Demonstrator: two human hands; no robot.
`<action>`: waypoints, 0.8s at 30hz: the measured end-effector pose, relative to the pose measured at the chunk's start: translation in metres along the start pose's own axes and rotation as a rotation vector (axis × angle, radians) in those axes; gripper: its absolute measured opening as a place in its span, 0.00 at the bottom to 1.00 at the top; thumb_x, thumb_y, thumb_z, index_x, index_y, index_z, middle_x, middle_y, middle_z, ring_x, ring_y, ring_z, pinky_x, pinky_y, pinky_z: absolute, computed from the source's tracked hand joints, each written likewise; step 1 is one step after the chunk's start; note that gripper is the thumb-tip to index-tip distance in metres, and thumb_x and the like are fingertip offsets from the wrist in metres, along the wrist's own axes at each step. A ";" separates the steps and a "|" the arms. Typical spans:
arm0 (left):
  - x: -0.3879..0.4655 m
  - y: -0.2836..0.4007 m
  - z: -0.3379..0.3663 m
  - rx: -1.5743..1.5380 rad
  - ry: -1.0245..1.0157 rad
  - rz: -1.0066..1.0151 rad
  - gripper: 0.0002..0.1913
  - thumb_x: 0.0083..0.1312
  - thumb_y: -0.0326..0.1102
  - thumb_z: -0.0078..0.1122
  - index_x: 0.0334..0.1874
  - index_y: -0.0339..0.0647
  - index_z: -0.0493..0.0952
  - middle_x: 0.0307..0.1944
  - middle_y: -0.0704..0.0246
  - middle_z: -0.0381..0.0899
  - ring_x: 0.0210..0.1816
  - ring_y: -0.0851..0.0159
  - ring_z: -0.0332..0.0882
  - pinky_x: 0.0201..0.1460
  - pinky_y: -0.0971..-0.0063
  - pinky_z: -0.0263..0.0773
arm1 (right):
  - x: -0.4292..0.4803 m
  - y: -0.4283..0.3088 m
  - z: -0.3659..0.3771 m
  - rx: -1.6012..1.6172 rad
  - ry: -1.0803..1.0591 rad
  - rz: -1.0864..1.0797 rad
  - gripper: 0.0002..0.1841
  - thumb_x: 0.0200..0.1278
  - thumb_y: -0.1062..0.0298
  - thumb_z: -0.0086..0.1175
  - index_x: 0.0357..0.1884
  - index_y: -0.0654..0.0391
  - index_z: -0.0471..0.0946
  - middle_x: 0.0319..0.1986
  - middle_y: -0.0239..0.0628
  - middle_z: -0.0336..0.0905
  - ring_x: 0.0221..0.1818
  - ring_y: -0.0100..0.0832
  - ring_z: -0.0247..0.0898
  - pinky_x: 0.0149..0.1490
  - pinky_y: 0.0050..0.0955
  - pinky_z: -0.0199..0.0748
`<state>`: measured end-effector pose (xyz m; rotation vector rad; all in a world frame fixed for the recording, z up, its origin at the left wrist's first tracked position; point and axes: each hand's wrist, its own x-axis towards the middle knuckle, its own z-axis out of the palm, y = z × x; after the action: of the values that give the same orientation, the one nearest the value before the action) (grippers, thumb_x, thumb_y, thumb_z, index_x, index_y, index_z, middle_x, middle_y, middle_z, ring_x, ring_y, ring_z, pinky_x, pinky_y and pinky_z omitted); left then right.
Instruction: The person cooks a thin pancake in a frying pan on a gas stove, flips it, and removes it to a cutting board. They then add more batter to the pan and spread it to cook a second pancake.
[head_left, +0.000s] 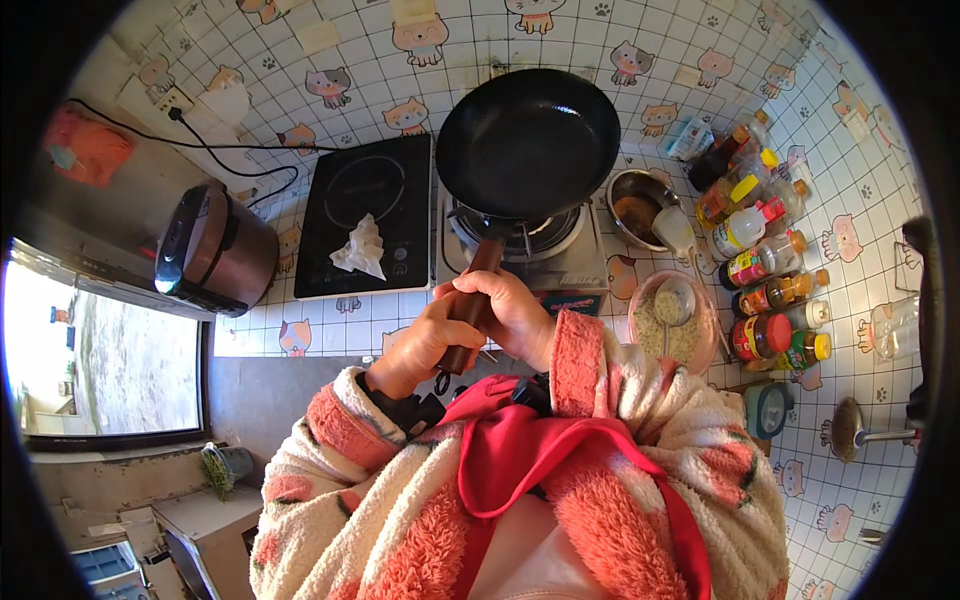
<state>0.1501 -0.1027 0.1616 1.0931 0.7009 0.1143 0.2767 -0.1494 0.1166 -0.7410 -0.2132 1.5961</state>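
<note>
Both of my hands grip the brown handle (489, 259) of a black frying pan (529, 142). My left hand (427, 334) wraps the lower end of the handle, near its hanging loop. Farther up, my right hand (510, 311) closes around the same handle from the right. The pan is raised over a gas stove (592, 262) and covers much of its burner. Its dark inside shows no food, only a bright reflection. How far the pan stands above the burner I cannot tell.
Left of the stove, a crumpled tissue (361, 249) lies on a black induction cooktop (319, 217), near a rice cooker (214, 251). To the right are a metal pot (626, 184) with a ladle, a pink bowl (641, 311) holding a strainer spoon, and several seasoning bottles (757, 259).
</note>
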 end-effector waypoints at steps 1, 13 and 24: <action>0.002 -0.001 0.001 0.045 0.010 0.015 0.14 0.45 0.28 0.55 0.35 0.34 0.68 0.23 0.67 0.70 0.17 0.72 0.68 0.17 0.81 0.62 | -0.001 -0.002 -0.001 0.000 0.004 -0.003 0.09 0.53 0.68 0.53 0.32 0.65 0.74 0.34 0.44 0.77 0.37 0.34 0.73 0.48 0.33 0.71; -0.009 0.037 0.022 0.380 0.145 -0.009 0.24 0.45 0.29 0.59 0.46 0.30 0.65 0.26 0.66 0.71 0.20 0.72 0.70 0.18 0.81 0.65 | 0.007 -0.012 0.007 0.219 -0.240 0.116 0.09 0.58 0.66 0.50 0.35 0.63 0.74 0.36 0.42 0.77 0.40 0.33 0.74 0.51 0.32 0.69; -0.022 0.056 0.031 0.535 0.210 -0.098 0.19 0.43 0.28 0.59 0.39 0.32 0.68 0.24 0.68 0.71 0.21 0.72 0.69 0.18 0.80 0.63 | 0.006 -0.011 0.016 0.416 -0.481 0.238 0.14 0.57 0.66 0.49 0.41 0.65 0.74 0.38 0.42 0.76 0.43 0.36 0.72 0.54 0.34 0.67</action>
<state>0.1648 -0.1093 0.2276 1.5689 1.0059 -0.0487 0.2763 -0.1371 0.1326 -0.0537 -0.1339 1.9506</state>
